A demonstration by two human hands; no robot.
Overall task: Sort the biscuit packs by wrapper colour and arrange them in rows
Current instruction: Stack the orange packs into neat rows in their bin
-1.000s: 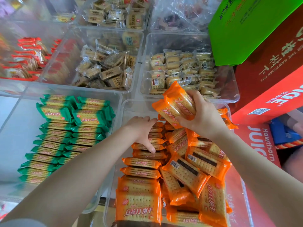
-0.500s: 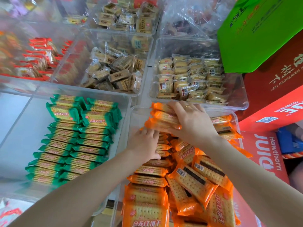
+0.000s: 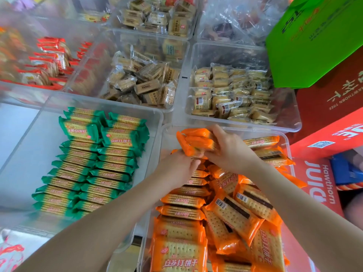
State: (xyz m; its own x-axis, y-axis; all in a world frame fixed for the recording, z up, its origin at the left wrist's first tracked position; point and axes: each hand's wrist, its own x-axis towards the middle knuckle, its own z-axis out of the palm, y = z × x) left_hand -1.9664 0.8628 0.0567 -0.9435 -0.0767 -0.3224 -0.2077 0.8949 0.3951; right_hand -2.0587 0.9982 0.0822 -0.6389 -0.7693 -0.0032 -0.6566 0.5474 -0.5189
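Observation:
Orange biscuit packs (image 3: 182, 201) stand on edge in a row down the left side of a clear bin (image 3: 285, 138); more orange packs (image 3: 243, 211) lie loose on its right. My right hand (image 3: 229, 150) grips a stack of orange packs (image 3: 196, 142) low at the bin's far left corner. My left hand (image 3: 176, 169) rests on the far end of the row, fingers touching the held stack. Green packs (image 3: 94, 167) fill two neat rows in the clear bin (image 3: 157, 114) to the left.
Further clear bins hold beige packs (image 3: 145, 85), pale cake packs (image 3: 231, 93) and red packs (image 3: 47, 61). A green box (image 3: 314, 40) and red juice cartons (image 3: 334, 122) crowd the right side.
My right hand has lowered the stack of orange packs from mid-air to the far end of the row. My left hand has moved forward along the row to meet it.

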